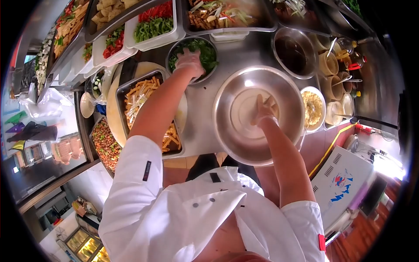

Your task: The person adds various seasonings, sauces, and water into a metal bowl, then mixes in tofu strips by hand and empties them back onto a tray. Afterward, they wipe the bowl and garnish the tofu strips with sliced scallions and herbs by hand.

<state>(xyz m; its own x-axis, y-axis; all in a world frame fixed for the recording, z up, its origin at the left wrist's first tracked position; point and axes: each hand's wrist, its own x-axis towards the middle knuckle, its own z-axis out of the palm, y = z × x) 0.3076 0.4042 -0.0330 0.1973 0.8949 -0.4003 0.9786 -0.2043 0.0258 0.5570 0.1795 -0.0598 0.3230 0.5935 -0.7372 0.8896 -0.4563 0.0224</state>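
Note:
My left hand (190,62), in a clear glove, reaches into a round metal bowl (169,53) of chopped leafy greens (208,53). Its fingers bend down into the leaves, and their tips are partly hidden. My right hand (265,110) is inside a large, wide steel basin (224,102), low over its bottom, with the fingers spread and nothing visible in them. The basin stands at the front edge of the steel counter (198,118). Under my left forearm lies a metal tray (120,102) of cut yellowish-brown strips (171,139) with pale shreds on top.
White tubs of green pepper strips (152,29) and red pieces (114,41) line the back left. A pot of dark liquid (294,52) stands behind the basin. To its right are a bowl of minced garlic-like bits (312,108) and several seasoning pots (328,64). A white chest (338,174) stands lower right.

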